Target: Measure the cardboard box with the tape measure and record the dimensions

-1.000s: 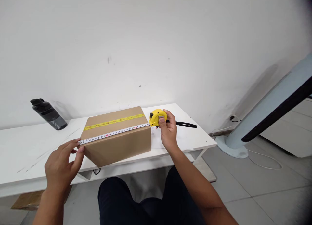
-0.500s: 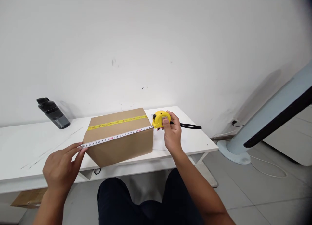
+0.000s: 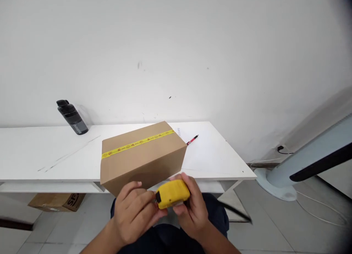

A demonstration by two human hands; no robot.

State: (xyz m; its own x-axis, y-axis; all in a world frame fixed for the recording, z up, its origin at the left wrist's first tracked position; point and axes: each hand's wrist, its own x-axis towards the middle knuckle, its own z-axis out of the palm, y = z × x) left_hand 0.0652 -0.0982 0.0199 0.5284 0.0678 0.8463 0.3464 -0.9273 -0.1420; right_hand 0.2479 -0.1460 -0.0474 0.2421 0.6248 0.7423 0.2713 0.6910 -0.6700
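A brown cardboard box (image 3: 143, 156) sealed with yellow tape lies on the white table (image 3: 41, 155), its near corner jutting over the front edge. In front of the box, above my lap, my right hand (image 3: 194, 208) grips a yellow tape measure (image 3: 172, 193), its blade wound in. My left hand (image 3: 134, 211) is curled against the case's left end, fingertips at the blade's mouth. A black wrist strap (image 3: 236, 211) trails from the case to the right.
A dark water bottle (image 3: 72, 117) stands at the back left by the wall. A red-and-black pen (image 3: 192, 139) lies on a paper sheet right of the box. A second carton (image 3: 56, 201) sits on the floor under the table. A pale blue stand (image 3: 302, 158) with cables is at right.
The blade that was stretched along the box's top edge has gone back into the case. Both hands left the box and came together near my lap; the view shifted left.
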